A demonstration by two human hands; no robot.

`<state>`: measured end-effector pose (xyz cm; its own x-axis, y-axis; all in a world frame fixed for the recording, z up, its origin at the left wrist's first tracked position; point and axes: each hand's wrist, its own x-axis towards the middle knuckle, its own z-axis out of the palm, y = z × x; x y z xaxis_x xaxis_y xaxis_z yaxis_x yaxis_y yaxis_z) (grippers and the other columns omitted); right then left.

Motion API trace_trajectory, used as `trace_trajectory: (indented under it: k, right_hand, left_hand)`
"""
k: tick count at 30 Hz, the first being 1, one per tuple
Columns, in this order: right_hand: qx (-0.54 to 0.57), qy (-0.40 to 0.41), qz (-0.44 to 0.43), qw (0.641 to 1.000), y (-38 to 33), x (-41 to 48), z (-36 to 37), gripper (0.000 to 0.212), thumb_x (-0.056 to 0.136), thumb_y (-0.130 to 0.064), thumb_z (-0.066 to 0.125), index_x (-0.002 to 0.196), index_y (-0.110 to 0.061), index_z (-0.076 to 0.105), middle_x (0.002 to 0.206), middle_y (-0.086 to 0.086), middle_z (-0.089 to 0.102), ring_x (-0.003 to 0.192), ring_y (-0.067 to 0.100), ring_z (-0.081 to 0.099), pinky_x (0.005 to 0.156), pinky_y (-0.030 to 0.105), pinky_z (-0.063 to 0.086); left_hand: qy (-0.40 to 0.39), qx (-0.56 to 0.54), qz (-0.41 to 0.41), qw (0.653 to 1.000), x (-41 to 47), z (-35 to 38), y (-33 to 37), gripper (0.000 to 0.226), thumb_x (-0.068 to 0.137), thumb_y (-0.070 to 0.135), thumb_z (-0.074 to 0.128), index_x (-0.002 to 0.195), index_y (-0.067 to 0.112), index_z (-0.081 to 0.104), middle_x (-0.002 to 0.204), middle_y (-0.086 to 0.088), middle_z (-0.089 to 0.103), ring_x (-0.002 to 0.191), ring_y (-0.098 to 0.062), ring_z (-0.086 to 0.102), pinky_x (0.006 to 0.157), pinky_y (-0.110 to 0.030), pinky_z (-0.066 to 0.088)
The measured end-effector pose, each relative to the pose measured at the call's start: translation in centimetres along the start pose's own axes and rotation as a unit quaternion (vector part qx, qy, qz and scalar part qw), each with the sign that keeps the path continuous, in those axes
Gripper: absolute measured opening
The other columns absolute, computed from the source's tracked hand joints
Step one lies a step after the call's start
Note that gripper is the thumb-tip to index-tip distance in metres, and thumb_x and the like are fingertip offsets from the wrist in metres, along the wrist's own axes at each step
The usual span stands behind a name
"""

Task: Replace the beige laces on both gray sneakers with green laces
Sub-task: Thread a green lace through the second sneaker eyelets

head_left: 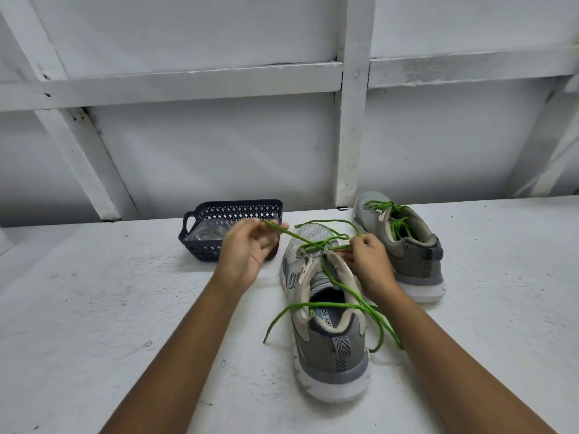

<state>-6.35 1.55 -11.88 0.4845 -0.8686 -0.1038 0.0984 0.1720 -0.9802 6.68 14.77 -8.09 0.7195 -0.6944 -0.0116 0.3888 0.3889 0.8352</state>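
Gray mesh sneaker (326, 324) is set on a white painted table (94, 308), with a green cord lace (332, 304) threaded through only its front eyelets. Behind it to the right a second gray sneaker (413, 258) is stood. Behind it to the left a dark blue perforated plastic basket (203, 236) is partly hidden by the left hand (244, 255). One strand is pinched by that hand's curled fingers, and another is pinched at the eyelets by the right hand (369, 261).

Near sneaker (329, 349) sits ctr-right on table (94, 308), heel twd camera. Far sneaker (416, 261) is behind it & to the right, close to wall (219, 151). Basket (200, 242) is left of near sneaker's toe, w/ plastic wrap (206, 231) inside. Left hand (247, 255) is in front of basket, right hand (369, 261) betw. the shoes. Lace (313, 304) spans both hands, ends trailing over the collar onto table.
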Motion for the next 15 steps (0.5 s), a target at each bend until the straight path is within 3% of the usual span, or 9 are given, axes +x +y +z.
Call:
trace_trajectory:
  k: [2, 4, 5, 7, 9, 11, 15]
  right_hand:
    - [0.006, -0.001, 0.005, 1.000, -0.1, -0.1, 0.0, 0.022, 0.099, -0.007, 0.034, 0.077, -0.011, 0.039, 0.071, 0.014, 0.057, 0.061, 0.017, 0.057, 0.062, 0.026, 0.050]
    - [0.009, 0.000, 0.005, 1.000, -0.2, -0.2, 0.0, 0.022, 0.100, -0.009, 0.033, 0.080, -0.012, 0.040, 0.072, 0.013, 0.058, 0.060, 0.015, 0.057, 0.060, 0.024, 0.051]
    - [0.008, 0.000, 0.002, 1.000, -0.2, -0.2, -0.1, 0.021, 0.100, -0.010, 0.033, 0.080, -0.012, 0.040, 0.073, 0.012, 0.057, 0.061, 0.015, 0.057, 0.061, 0.024, 0.051]
    - [-0.007, -0.004, -0.006, 1.000, -0.1, -0.3, -0.2, 0.022, 0.101, -0.011, 0.033, 0.080, -0.014, 0.040, 0.073, 0.011, 0.056, 0.062, 0.014, 0.057, 0.060, 0.023, 0.051]
    - [-0.017, -0.013, -0.015, 1.000, 0.0, -0.2, -0.2, 0.022, 0.101, -0.012, 0.035, 0.080, -0.014, 0.041, 0.073, 0.009, 0.055, 0.061, 0.014, 0.056, 0.060, 0.023, 0.050]
    - [-0.019, -0.024, -0.025, 0.999, 0.0, -0.2, -0.3, 0.020, 0.101, -0.014, 0.038, 0.081, -0.015, 0.043, 0.074, 0.008, 0.055, 0.062, 0.013, 0.056, 0.061, 0.022, 0.050]
    - [-0.006, -0.039, -0.026, 0.999, 0.0, -0.3, -0.4, 0.019, 0.100, -0.014, 0.041, 0.081, -0.014, 0.044, 0.073, 0.008, 0.055, 0.061, 0.013, 0.056, 0.058, 0.018, 0.050]
  left_hand:
    - [-0.007, -0.056, 0.006, 0.998, 0.3, -1.0, 1.3, 0.029, 0.098, 0.008, 0.032, 0.071, 0.009, 0.043, 0.058, -0.004, 0.056, 0.057, -0.019, 0.061, 0.062, -0.030, 0.058]
    - [-0.023, -0.053, -0.022, 0.998, 0.5, -2.3, 3.2, 0.025, 0.095, 0.010, 0.038, 0.070, 0.013, 0.040, 0.051, 0.002, 0.044, 0.039, -0.008, 0.043, 0.042, -0.019, 0.047]
    - [-0.041, -0.016, -0.055, 0.998, 0.4, -3.0, 4.3, 0.021, 0.088, 0.012, 0.046, 0.069, 0.015, 0.040, 0.050, 0.004, 0.039, 0.033, -0.005, 0.033, 0.032, -0.014, 0.036]
    - [-0.089, 0.147, -0.125, 0.977, 0.0, -4.3, 6.5, 0.017, 0.082, 0.016, 0.053, 0.069, 0.017, 0.042, 0.051, 0.005, 0.034, 0.029, -0.001, 0.022, 0.028, -0.008, 0.018]
    - [-0.123, 0.366, -0.145, 0.911, -0.4, -4.6, 7.6, 0.020, 0.095, 0.015, 0.045, 0.075, 0.015, 0.048, 0.056, 0.001, 0.040, 0.033, -0.003, 0.021, 0.034, -0.009, 0.015]
    - [-0.135, 0.529, -0.120, 0.829, -0.5, -3.2, 7.5, 0.017, 0.097, 0.019, 0.047, 0.086, 0.014, 0.058, 0.065, -0.002, 0.054, 0.039, -0.007, 0.033, 0.039, -0.015, 0.024]
    - [-0.186, 0.706, 0.007, 0.684, 0.1, 2.1, 4.6, 0.017, 0.095, 0.029, 0.053, 0.105, 0.023, 0.064, 0.096, 0.006, 0.064, 0.076, -0.005, 0.056, 0.065, -0.020, 0.044]
